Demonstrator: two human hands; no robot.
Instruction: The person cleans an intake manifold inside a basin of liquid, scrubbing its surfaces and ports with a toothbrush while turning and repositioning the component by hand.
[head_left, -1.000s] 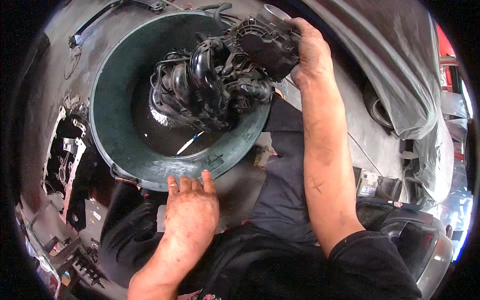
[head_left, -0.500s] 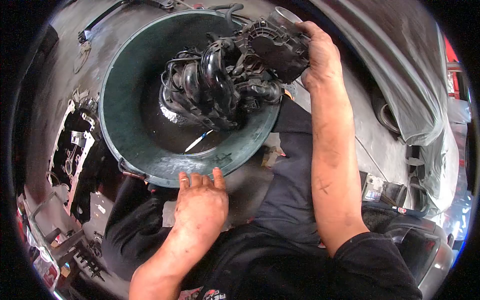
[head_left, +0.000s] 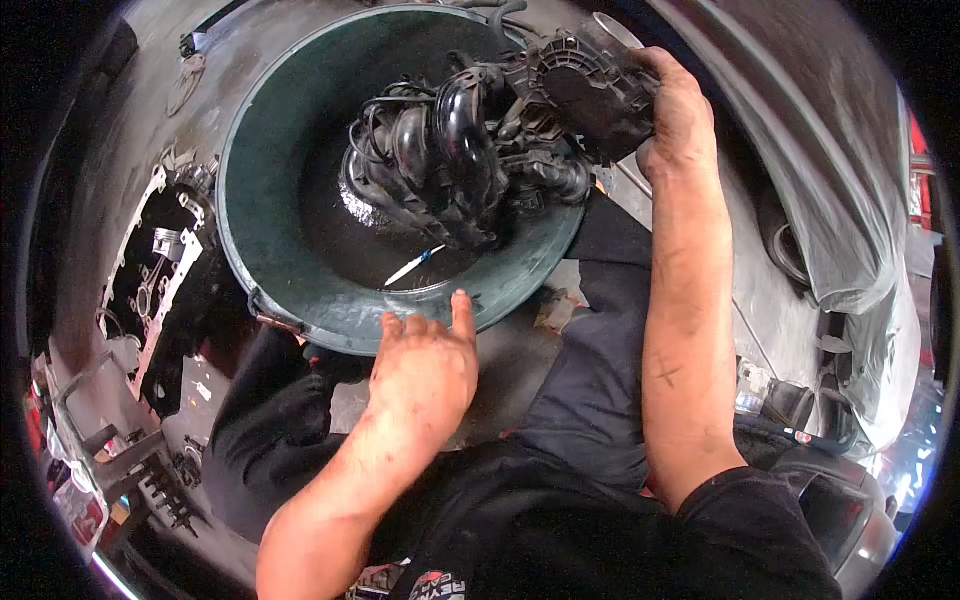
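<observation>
A dirty black engine intake manifold [head_left: 465, 135] leans inside a round dark-green tub [head_left: 245, 240], its runners down in the basin. My right hand [head_left: 682, 118] grips the manifold's round-mouthed upper end, above the tub's right rim; some fingers are hidden behind the part. My left hand [head_left: 425, 350] reaches over the near rim, palm down, with its fingers apart and nothing in them. Just ahead of its fingertips lies a thin white-and-blue brush-like tool [head_left: 414, 267] in the dark bottom of the tub.
An engine block [head_left: 150, 280] with an exposed piston stands at left. A plastic-draped shape [head_left: 820, 180] runs along the right. Metal parts [head_left: 165, 495] lie at lower left. My legs [head_left: 590, 330] flank the tub's near side.
My left hand has moved forward from the near rim, farther over the tub and closer to the brush-like tool. My right hand keeps its grip. The whole view has shifted slightly.
</observation>
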